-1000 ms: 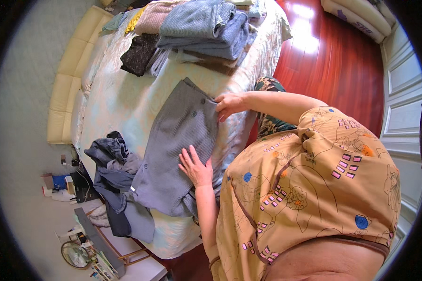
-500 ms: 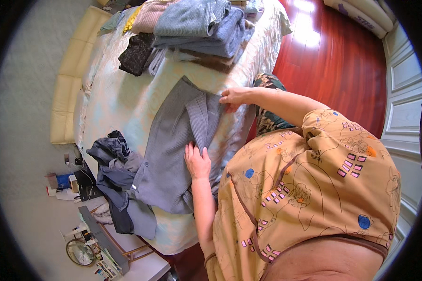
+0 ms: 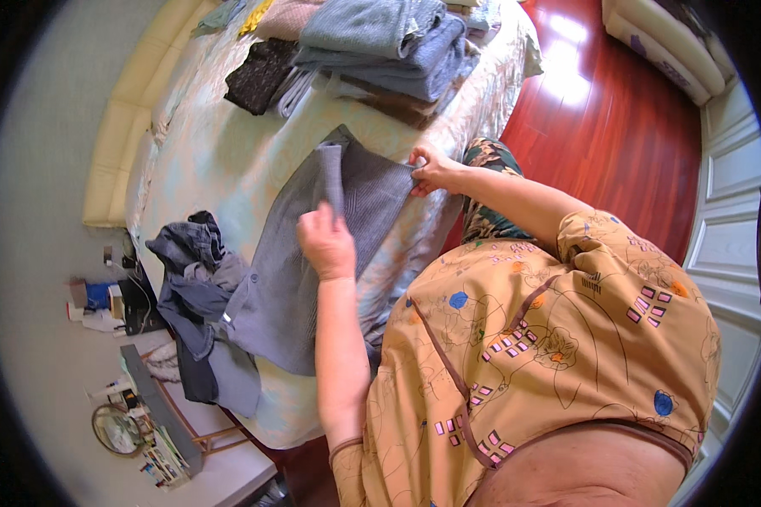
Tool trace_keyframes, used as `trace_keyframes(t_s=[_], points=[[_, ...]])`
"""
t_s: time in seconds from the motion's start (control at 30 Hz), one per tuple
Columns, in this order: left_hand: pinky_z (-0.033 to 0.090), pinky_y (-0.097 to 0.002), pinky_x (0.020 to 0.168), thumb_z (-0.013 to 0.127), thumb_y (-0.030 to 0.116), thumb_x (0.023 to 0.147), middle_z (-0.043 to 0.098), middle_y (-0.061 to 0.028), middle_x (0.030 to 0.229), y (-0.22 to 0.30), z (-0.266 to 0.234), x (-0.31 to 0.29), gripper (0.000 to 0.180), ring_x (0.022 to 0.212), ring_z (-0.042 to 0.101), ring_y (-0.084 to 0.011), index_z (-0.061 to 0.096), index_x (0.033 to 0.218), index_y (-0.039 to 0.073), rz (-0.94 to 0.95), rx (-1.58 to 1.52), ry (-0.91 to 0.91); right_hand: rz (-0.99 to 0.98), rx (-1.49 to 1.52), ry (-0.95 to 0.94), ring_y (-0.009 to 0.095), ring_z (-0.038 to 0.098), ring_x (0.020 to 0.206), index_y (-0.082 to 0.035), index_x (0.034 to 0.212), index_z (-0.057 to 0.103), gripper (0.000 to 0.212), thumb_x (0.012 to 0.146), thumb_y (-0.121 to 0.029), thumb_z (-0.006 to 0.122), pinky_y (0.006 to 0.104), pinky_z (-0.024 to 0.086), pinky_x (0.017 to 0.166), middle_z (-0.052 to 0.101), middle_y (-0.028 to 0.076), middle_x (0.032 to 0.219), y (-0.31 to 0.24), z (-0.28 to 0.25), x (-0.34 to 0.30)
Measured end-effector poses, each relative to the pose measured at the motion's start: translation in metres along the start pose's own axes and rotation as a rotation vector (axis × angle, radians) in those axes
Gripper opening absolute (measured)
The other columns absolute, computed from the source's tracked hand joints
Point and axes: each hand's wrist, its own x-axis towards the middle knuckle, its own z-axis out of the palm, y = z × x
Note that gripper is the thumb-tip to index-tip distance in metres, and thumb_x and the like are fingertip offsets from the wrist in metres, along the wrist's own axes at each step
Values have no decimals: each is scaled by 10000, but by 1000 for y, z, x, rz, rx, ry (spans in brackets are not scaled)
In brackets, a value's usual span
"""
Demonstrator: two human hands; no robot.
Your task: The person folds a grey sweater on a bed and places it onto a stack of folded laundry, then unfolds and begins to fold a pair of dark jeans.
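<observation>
A grey knit cardigan, with a button showing near its left edge, lies spread on the bed. My left hand is closed around the end of its sleeve, a folded ribbed strip that stands up from the cardigan's upper part. Motion blurs those fingers a little. At the cardigan's right corner, my right hand pinches the knit edge between thumb and fingers. Next to the cardigan's left side is a crumpled heap of dark jeans and grey clothes.
The bed has a pale patterned sheet. Folded blue-grey knits are stacked at its far end, beside a black speckled garment. A cream headboard stands left. Red wooden floor lies to the right, and a desk with a round mirror lower left.
My left hand has moved up and left, carrying the sleeve from the cardigan's right side toward its middle. My right hand still holds the corner. The whole view has shifted slightly.
</observation>
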Motion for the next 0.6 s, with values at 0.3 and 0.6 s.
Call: trace_keyframes(t_s=[0.3,0.6], points=[[426,-430,937,738,157,698,521,-118,1191,8,41,-68,613,1078,499,-320,560,1283,206,187,19,-258,130,-28,-137,281,691,768,-63,1293,401,439,932,-272,535,360,567,671,632,226,1008,-12,-5,-12],[350,-535,1025,442,130,895,478,-174,1312,-4,37,-95,499,1202,460,-343,399,1393,136,141,210,-250,-199,-676,69,170,605,501,41,1055,560,420,847,-294,706,323,473,466,619,134,683,-6,22,0]])
